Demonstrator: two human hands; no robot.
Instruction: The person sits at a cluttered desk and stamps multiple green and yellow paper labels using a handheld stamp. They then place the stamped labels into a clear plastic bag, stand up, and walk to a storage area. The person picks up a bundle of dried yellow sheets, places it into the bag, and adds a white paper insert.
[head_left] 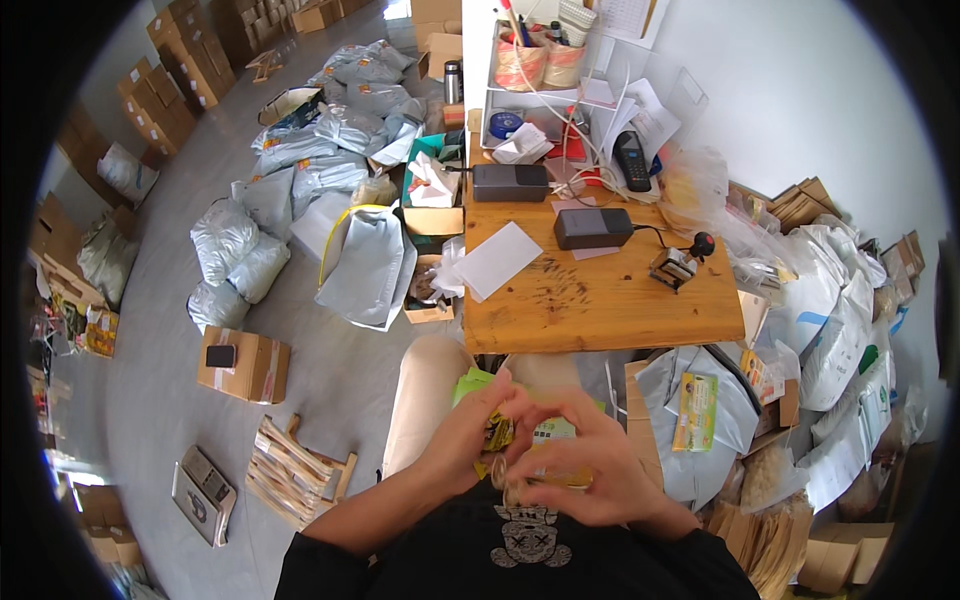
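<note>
My left hand (pixel 466 436) is closed around green and yellow packets (pixel 498 432), held over my lap close to my chest. Beside it, my right hand (pixel 585 462) has its fingers curled in, partly smeared by motion. A thin, pale loop (pixel 499 472) shows by the right fingertips; whether they pinch it is unclear. Behind the right fingers lies a light green printed packet (pixel 553 430), mostly covered by the hand.
Ahead stands a wooden table (pixel 600 315) with two dark boxy devices, a white paper (pixel 500 262) and a hand stamp (pixel 675 268). Grey parcels crowd the floor at left, near a carton (pixel 262 372) and a wooden stool (pixel 290 470). At right sits a bag-lined box (pixel 650 400).
</note>
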